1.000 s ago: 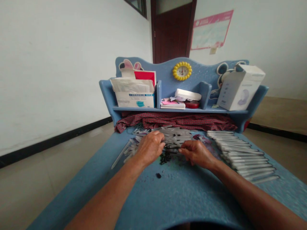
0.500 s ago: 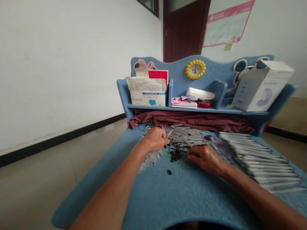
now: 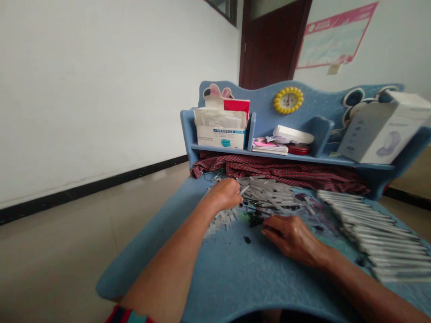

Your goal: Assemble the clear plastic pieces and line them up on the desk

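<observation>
My left hand (image 3: 225, 194) is closed at the left of a loose pile of translucent grey tubes (image 3: 269, 192). A slim pale tube (image 3: 244, 189) sticks out from its fingertips. Shorter clear pieces (image 3: 224, 220) lie under and in front of that wrist. My right hand (image 3: 292, 235) has its thumb and fingers pressed together beside a small heap of black parts (image 3: 256, 218); whatever is between them is hidden. One black piece (image 3: 247, 240) lies apart, nearer to me. To the right, a row of pale pen-like tubes (image 3: 373, 229) with dark ends lies side by side.
The blue table (image 3: 229, 282) has a raised back shelf with a mask box (image 3: 220, 134), papers (image 3: 269, 147), a red round tin (image 3: 298, 150) and a white carton (image 3: 380, 130). A red checked cloth (image 3: 276, 172) lies along the shelf's foot.
The view has swung a little left, so the scene sits further right. My right hand has come closer to the black heap and towards me. The left hand stays by the tube pile.
</observation>
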### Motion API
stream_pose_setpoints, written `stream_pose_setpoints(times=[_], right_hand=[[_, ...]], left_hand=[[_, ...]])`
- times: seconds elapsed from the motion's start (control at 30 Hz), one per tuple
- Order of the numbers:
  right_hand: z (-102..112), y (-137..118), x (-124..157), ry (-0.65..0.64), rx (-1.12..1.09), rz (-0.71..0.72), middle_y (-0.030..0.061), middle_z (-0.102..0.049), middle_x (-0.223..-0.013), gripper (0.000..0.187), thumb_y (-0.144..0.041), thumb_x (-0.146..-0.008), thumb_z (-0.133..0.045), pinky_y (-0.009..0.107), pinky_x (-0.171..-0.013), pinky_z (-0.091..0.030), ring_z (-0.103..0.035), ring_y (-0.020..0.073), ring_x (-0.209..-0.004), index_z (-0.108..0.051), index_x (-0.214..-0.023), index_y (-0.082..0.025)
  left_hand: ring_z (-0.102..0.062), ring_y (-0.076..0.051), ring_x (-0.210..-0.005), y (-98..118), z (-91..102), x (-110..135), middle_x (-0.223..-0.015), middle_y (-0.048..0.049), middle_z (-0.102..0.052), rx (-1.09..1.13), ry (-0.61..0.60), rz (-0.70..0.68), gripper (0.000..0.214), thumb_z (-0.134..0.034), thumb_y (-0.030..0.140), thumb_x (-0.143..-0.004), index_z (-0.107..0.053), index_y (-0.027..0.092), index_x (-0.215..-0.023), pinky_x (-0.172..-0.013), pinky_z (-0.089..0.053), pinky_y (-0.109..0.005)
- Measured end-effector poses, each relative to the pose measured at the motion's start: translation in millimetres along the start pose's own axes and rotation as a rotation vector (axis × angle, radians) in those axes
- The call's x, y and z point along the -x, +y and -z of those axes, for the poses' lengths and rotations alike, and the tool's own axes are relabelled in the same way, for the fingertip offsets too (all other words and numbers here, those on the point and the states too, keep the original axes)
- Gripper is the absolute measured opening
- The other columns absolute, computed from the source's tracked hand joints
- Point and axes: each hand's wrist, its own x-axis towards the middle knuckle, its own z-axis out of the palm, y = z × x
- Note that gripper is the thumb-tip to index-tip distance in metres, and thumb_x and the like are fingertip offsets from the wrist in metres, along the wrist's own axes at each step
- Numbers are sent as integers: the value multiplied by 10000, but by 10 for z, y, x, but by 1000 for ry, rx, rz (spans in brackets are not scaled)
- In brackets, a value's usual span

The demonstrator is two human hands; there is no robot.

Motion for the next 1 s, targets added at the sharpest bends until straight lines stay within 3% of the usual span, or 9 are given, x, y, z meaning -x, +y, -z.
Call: stream_pose_setpoints(times=[0.1, 0.27, 0.33, 0.47, 0.63, 0.77, 0.87, 1.0], right_hand=[[-57, 4, -14, 61, 20, -2, 33, -624, -755, 184, -283, -861, -405, 243, -603, -415, -583, 144, -666, -567, -901, -205], [-86, 107, -73, 392, 164, -63, 76, -628, -862, 298, -289, -847, -432, 280, -654, -456, -599, 169, -719, -493, -1111, -164], [-74, 141, -88, 465, 237, -57, 94, -615, -923, 351, -315, -835, -454, 307, -704, -467, -597, 193, -798, -478, -1154, -169], [-74, 158, -72, 348, 228, 59, 99, -591, -999, 300, -301, -853, -436, 292, -731, -475, -585, 190, -879, -513, -1122, -194], [-61, 108, -27, 211, 154, 79, 76, -610, -793, 246, -277, -885, -375, 267, -666, -464, -597, 159, -716, -594, -946, -184], [54, 41, -12, 147, 40, 51, 63, -613, -781, 228, -277, -875, -388, 257, -631, -449, -582, 149, -689, -598, -904, -192], [141, 15, 4, 94, -37, 4, 44, -621, -767, 200, -268, -854, -419, 245, -618, -444, -579, 143, -683, -608, -845, -204], [201, 12, 25, 25, -106, -41, 26, -614, -714, 188, -266, -828, -451, 236, -595, -429, -563, 133, -645, -622, -782, -201]], left_hand=[[-433, -105, -501, 19, 3, 9, -507, 22, -493, 61, -15, -52, 138, -600, 294, -605, -608, 158, -581, -450, -257, -218], [-420, -79, -462, 104, 46, 70, -462, 60, -471, 237, -213, -219, 97, -657, 240, -553, -602, 161, -557, -436, -263, -194], [-420, -78, -453, 128, 47, 89, -457, 66, -478, 277, -280, -251, 101, -676, 229, -535, -599, 164, -548, -430, -264, -193], [-419, -84, -443, 157, 10, 106, -441, 69, -465, 284, -356, -292, 114, -686, 214, -526, -583, 165, -530, -422, -273, -201], [-454, -88, -449, 179, 4, 120, -463, 57, -503, 311, -470, -326, 106, -682, 220, -553, -600, 154, -572, -432, -305, -195], [-498, -95, -521, 114, 138, 142, -575, 24, -591, 286, -345, -344, 207, -639, 352, -612, -646, 151, -664, -457, -320, -190], [-497, -100, -509, 19, 256, 164, -553, 4, -593, 154, -221, -223, 228, -594, 367, -646, -642, 146, -618, -458, -311, -199], [-500, -122, -427, -42, 300, 195, -437, -13, -556, 120, -301, 6, 230, -558, 343, -669, -619, 136, -589, -470, -362, -224]])
